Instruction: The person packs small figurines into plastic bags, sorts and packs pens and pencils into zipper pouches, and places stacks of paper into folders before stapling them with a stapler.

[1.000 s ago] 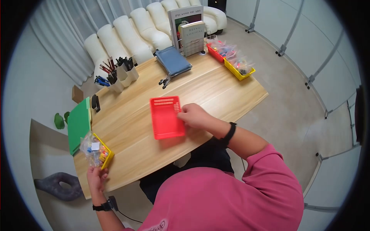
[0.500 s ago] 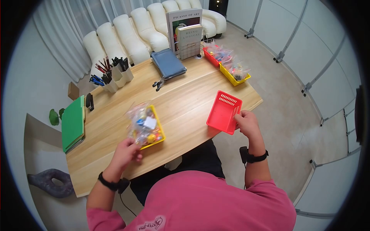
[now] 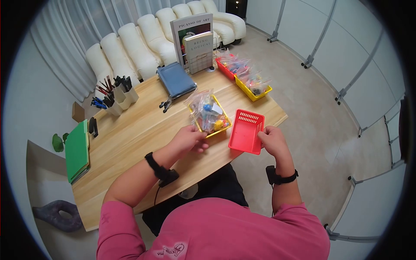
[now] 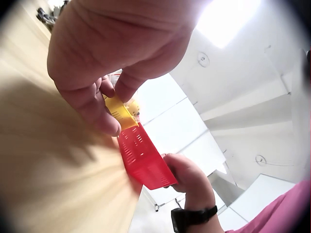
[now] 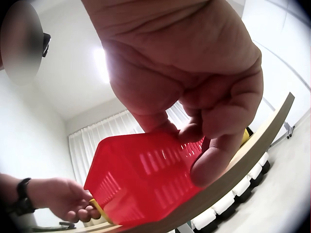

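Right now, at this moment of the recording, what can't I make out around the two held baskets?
- Number of plastic bags in the held yellow basket: head view, they overlap.
- Any writing on the white label: head view, too small.
- Most of that yellow basket: left wrist view, behind the left hand and the held red basket.
- Some fingertips of the right hand: head view, hidden by the hand itself and the red basket.

Left hand (image 3: 189, 139) pinching, forearm (image 3: 138, 181) angled inward; right hand (image 3: 274, 140) pinching.
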A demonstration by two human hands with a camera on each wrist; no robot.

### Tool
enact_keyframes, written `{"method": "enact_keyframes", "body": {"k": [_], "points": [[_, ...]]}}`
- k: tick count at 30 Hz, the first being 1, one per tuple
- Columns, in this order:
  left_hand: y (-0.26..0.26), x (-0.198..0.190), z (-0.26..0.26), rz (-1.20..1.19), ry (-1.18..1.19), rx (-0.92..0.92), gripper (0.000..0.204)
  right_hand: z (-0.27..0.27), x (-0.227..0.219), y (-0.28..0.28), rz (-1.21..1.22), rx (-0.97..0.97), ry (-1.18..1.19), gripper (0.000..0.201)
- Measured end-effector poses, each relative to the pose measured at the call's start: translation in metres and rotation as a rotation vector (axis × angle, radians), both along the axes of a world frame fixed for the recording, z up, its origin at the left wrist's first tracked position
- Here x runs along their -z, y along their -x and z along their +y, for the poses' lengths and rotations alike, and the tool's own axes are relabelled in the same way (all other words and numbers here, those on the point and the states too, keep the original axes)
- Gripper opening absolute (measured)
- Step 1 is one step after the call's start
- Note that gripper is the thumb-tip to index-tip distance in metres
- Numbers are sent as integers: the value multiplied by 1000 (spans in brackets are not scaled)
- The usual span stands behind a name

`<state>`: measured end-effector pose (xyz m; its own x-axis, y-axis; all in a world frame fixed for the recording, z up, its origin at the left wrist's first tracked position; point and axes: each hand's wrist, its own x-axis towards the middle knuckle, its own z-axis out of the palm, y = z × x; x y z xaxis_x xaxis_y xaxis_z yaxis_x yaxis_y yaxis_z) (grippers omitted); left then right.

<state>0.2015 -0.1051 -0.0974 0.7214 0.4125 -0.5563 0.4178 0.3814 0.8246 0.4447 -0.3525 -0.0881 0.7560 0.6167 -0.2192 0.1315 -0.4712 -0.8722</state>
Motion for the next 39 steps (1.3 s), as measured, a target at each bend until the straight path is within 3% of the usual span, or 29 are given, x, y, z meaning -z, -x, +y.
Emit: {"method": "enact_keyframes", "body": {"k": [8, 15, 39], "points": [[-94, 3, 28, -33, 19, -66, 18, -6, 6, -27, -141, 52, 89, 26], [-145, 2, 47, -45, -1, -139, 18, -5, 6, -31, -119, 80, 14, 23], [-187, 10, 84, -140, 7, -287, 23, 6, 8, -32, 10, 40, -99, 20]]}}
